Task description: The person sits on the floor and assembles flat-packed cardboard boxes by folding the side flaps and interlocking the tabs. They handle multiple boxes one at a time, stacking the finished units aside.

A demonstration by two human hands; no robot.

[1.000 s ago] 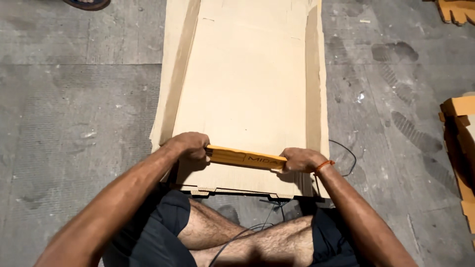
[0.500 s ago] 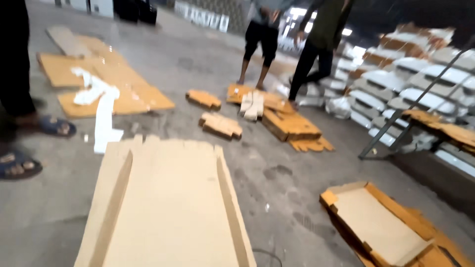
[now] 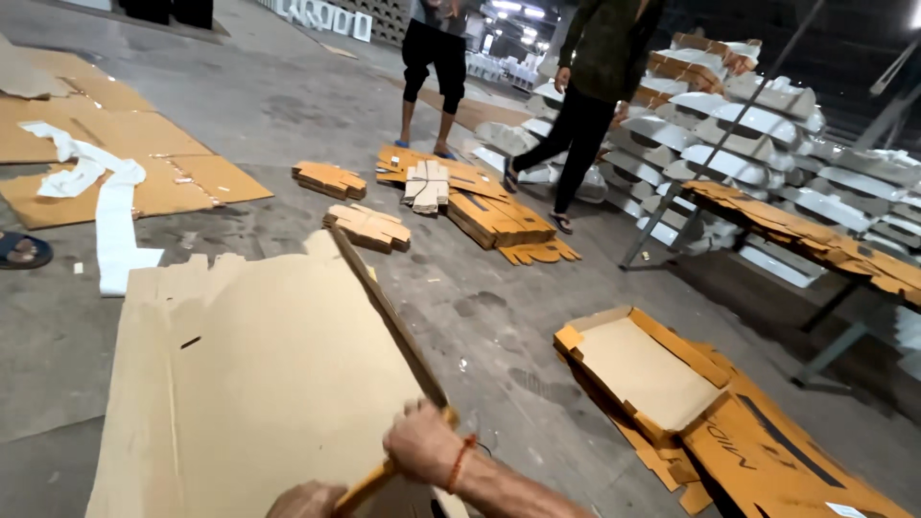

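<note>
Low in frame: right hand, fist closed round a flat orange stick, pressed along the raised flap of a big matte cardboard sheet lying lower left. Left hand barely visible, grip impossible to tell. Further right, shallow cardboard tray. Upper centre, folded stacks, two people standing.
</note>
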